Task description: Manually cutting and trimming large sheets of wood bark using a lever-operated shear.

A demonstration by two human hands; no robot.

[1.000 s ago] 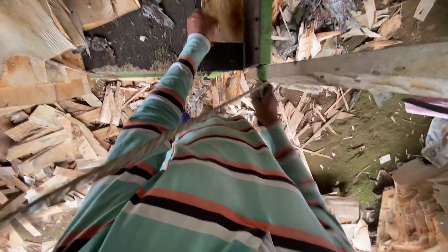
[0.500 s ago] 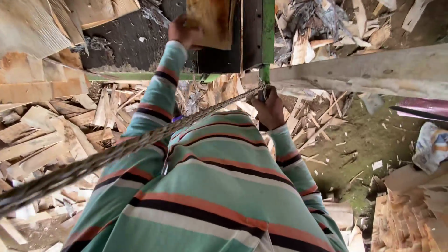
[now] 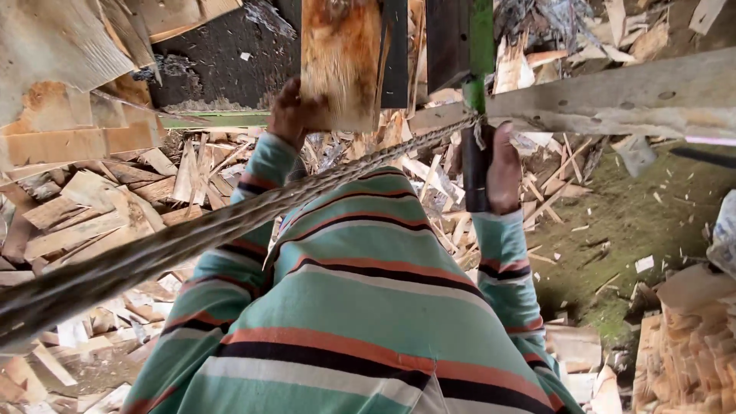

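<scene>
My left hand (image 3: 294, 115) grips the lower edge of an upright rough wooden block (image 3: 341, 61) that stands on a dark platform (image 3: 222, 57). To its right, my right hand (image 3: 504, 170) is closed around the dark handle (image 3: 475, 172) of a green-painted lever (image 3: 481, 42). A thick frayed rope (image 3: 192, 238) runs from the lower left up to the lever near the handle. My striped teal sweater (image 3: 360, 307) fills the lower middle of the view.
A grey wooden beam (image 3: 613, 96) crosses the right side. Piles of split wood pieces and offcuts (image 3: 92, 207) cover the ground at left and centre. Mossy ground (image 3: 636, 230) lies at right, with a stack of chopped wood (image 3: 690, 360) at the lower right.
My left hand and the wooden block have shifted toward the middle and closer. My right hand has moved from the rope area onto the lever's dark handle, lower down.
</scene>
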